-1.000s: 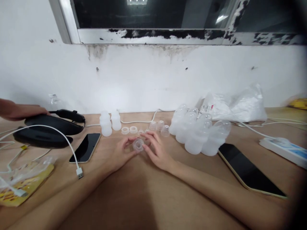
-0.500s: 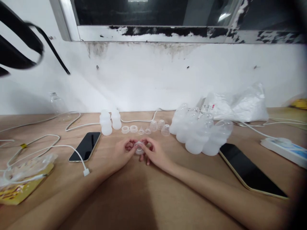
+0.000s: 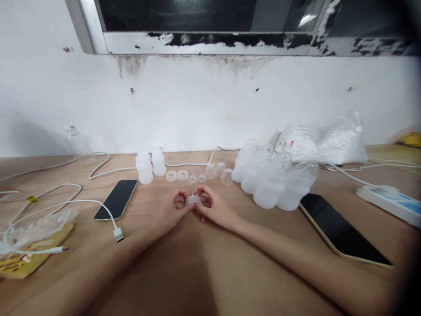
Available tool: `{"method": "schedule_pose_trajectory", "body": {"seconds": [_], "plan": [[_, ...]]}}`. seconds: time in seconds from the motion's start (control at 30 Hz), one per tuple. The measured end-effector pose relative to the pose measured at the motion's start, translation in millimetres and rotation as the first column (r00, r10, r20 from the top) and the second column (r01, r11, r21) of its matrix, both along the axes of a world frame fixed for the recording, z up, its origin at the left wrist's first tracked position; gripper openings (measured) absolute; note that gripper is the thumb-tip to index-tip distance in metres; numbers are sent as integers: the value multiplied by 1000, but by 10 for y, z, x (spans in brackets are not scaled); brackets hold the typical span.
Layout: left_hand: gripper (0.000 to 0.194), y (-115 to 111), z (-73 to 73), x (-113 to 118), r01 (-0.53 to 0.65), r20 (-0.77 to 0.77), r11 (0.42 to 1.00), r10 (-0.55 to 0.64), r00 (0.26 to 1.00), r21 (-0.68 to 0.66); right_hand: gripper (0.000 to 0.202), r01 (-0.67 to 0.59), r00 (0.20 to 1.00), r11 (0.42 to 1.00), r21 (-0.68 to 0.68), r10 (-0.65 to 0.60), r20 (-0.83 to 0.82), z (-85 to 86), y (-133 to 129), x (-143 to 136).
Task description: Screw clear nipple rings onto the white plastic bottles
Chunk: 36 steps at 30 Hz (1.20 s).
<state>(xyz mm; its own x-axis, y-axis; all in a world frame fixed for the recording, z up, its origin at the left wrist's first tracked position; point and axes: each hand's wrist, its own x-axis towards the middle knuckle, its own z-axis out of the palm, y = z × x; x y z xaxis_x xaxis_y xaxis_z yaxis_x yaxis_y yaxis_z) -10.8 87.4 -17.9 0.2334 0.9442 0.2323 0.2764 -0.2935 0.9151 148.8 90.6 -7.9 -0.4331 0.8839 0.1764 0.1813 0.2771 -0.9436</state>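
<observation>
Between both hands, above the table's middle, is a translucent baby bottle collar ring (image 3: 193, 200), seen side-on. What looks like a nipple tip pokes up above it, partly hidden by fingers. My left hand (image 3: 173, 208) pinches the ring from the left, and my right hand (image 3: 213, 208) grips it from the right. Behind them stand a row of loose parts: two collar rings (image 3: 176, 176), two clear nipples (image 3: 197, 177) and three clear dome caps (image 3: 217, 172). Two white bottle bodies (image 3: 144, 169) stand upright to the left of that row.
Several capped baby bottles (image 3: 269, 184) cluster at right, before a plastic bag (image 3: 342, 140). One phone (image 3: 116, 199) lies left, another phone (image 3: 342, 230) right. A power strip (image 3: 388, 202), white cables (image 3: 82, 200), a yellow packet (image 3: 42, 250) and a clear bottle (image 3: 78, 142) lie around the edges.
The collar ring has turned from a tilted, face-on view to side-on, and my fingers have shifted around it. A dark strap at the upper left has left the view.
</observation>
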Motion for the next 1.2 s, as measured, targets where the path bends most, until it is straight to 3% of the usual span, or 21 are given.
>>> {"method": "schedule_pose_trajectory", "body": {"seconds": [0.13, 0.37, 0.47, 0.6, 0.77, 0.87, 1.03, 1.2], "plan": [[21, -52, 60, 5, -101, -148, 992, 112, 983, 81, 25, -28, 1000, 1000, 14, 28, 13, -7, 3, 15], [12, -87, 120, 5, -150, -244, 977, 183, 952, 149, 19, 15, 996, 999, 43, -19, 92, -1, -17, -18], [7, -45, 59, 17, -147, -212, 975, 182, 960, 168, 17, 55, 995, 998, 27, -57, 85, -9, -19, -50], [10, 11, -5, 26, -148, -163, 980, 169, 972, 134, 17, 109, 994, 989, -97, -109, -1, -21, -12, -88], [22, -25, 72, 19, -81, -7, 992, 82, 997, 97, 29, 54, 974, 984, -168, -88, -207, 0, -42, -121], [22, -76, 118, 30, -52, 23, 996, 50, 998, 75, 32, 32, 987, 996, -82, -44, -153, 24, -91, -140], [21, -109, 98, 44, -6, -42, 995, 10, 999, 99, 24, 106, 989, 987, 121, -117, 89, 33, -147, -150], [22, -106, 47, 28, -60, -269, 976, 116, 956, 209, 16, 170, 909, 864, 473, -323, 263, -18, -104, -169]]}}
